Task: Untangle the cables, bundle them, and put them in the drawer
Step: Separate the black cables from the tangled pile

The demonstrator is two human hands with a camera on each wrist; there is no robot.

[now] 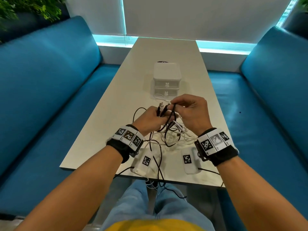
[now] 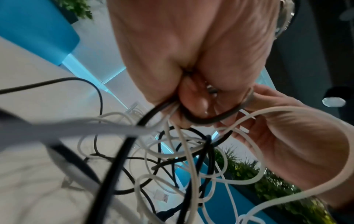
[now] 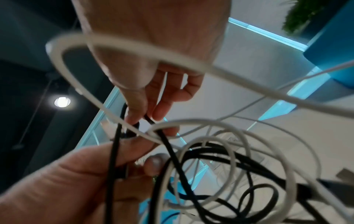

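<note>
Head view: tangled cables (image 1: 168,135) lie before drawer unit (image 1: 167,79); blue benches (image 1: 50,84) flank table (image 1: 120,97).

arms bare | wristbands (image 1: 124,148) black, white tag blocks | white tagged units (image 1: 190,161) cabled | jeans (image 1: 133,202) blue | shirt (image 1: 150,225) yellow

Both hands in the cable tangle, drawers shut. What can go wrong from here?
1. The right hand pinches a black cable that runs through white loops; pulling it may tighten the knot.
2. Strands hang off the table's near edge toward the lap; they might snag or drag the pile off.
3. The left hand grips several plug ends; one could slip back into the tangle.
</note>
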